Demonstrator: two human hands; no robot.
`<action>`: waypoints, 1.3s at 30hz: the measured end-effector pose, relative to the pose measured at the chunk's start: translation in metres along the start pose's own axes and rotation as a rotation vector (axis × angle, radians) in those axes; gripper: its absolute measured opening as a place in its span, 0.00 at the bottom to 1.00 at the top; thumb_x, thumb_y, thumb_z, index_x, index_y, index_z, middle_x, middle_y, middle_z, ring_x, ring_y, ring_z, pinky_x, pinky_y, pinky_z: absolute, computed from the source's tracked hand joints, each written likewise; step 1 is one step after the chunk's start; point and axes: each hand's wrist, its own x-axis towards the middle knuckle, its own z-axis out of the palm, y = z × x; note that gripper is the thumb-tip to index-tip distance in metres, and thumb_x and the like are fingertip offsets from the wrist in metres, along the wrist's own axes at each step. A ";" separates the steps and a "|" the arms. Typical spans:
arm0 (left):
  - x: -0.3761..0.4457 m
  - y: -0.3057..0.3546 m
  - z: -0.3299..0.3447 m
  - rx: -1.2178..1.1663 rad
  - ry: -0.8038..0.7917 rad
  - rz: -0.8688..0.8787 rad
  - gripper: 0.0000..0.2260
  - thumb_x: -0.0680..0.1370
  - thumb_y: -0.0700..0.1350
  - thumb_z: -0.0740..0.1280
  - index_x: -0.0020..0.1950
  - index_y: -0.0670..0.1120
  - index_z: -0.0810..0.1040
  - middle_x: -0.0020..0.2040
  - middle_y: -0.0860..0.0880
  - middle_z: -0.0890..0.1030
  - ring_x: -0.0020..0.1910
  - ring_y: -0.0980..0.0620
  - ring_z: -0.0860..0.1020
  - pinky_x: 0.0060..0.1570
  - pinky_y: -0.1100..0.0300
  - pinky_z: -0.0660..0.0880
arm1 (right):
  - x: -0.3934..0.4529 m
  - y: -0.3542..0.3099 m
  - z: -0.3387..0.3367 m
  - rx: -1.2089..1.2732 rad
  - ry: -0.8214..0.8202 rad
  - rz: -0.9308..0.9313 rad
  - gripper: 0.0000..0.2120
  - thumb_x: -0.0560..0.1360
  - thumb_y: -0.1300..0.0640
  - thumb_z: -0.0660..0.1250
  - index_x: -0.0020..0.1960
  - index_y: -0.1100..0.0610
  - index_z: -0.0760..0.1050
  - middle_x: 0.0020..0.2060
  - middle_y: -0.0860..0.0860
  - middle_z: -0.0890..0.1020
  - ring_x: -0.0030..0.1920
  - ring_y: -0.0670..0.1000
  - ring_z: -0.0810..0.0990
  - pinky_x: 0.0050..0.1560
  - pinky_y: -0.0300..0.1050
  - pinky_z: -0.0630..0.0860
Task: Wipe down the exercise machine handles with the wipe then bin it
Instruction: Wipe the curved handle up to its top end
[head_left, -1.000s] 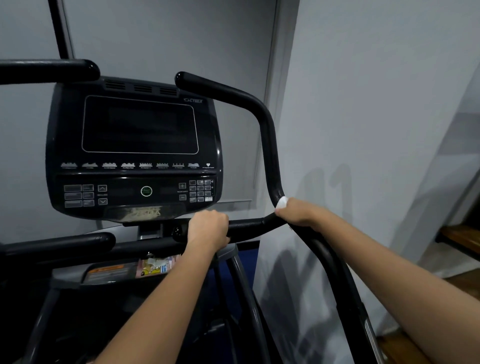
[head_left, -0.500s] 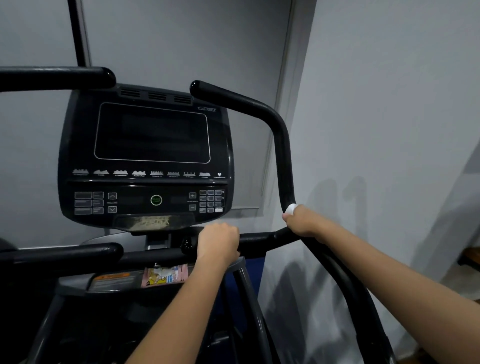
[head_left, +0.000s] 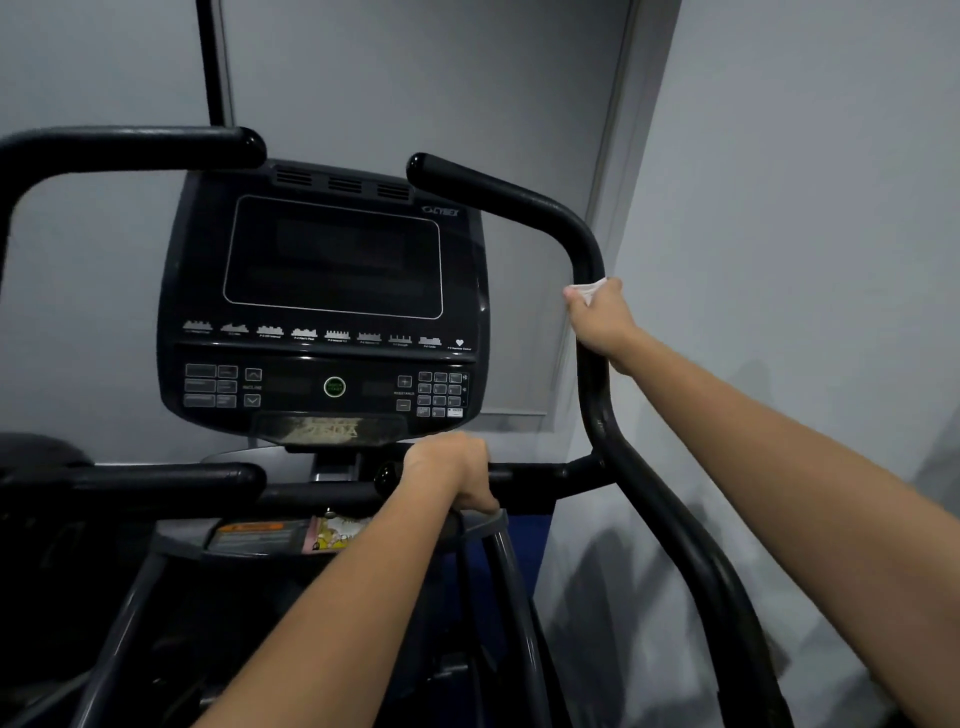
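The black right handle (head_left: 586, 244) of the exercise machine curves up and then bends left above the console. My right hand (head_left: 602, 318) grips its upright part, with a white wipe (head_left: 589, 288) showing at the top of my fist, wrapped against the bar. My left hand (head_left: 451, 470) grips the short horizontal black bar (head_left: 540, 475) just below the console. The left handle (head_left: 130, 148) runs across the upper left, untouched.
The dark console (head_left: 332, 291) with a blank screen and button panels sits between the handles. A lower left bar (head_left: 135, 480) juts in from the left. A grey wall (head_left: 779, 208) stands close on the right. No bin is in view.
My right hand has slid up the right handle with the wipe, from the junction near the horizontal bar to about mid-height of the upright. My left hand has kept its grip.
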 end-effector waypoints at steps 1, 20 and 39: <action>-0.002 0.001 0.000 0.004 0.014 -0.007 0.12 0.71 0.55 0.72 0.48 0.48 0.82 0.36 0.52 0.79 0.35 0.51 0.78 0.42 0.54 0.80 | 0.002 0.000 -0.001 0.005 -0.002 0.012 0.16 0.84 0.51 0.60 0.65 0.60 0.62 0.46 0.48 0.73 0.44 0.46 0.74 0.47 0.43 0.70; -0.005 0.007 0.000 -0.018 0.046 -0.087 0.11 0.70 0.53 0.74 0.36 0.50 0.74 0.37 0.53 0.76 0.41 0.47 0.79 0.42 0.56 0.76 | 0.022 0.021 -0.006 -0.013 -0.101 -0.058 0.14 0.80 0.56 0.62 0.40 0.51 0.59 0.33 0.49 0.67 0.29 0.42 0.68 0.30 0.34 0.66; -0.013 0.007 0.012 0.064 0.183 -0.086 0.17 0.71 0.58 0.74 0.52 0.48 0.84 0.47 0.48 0.82 0.43 0.45 0.78 0.42 0.54 0.76 | -0.043 0.040 0.006 -0.002 -0.113 0.269 0.29 0.83 0.52 0.62 0.75 0.65 0.53 0.69 0.61 0.70 0.67 0.61 0.72 0.61 0.49 0.69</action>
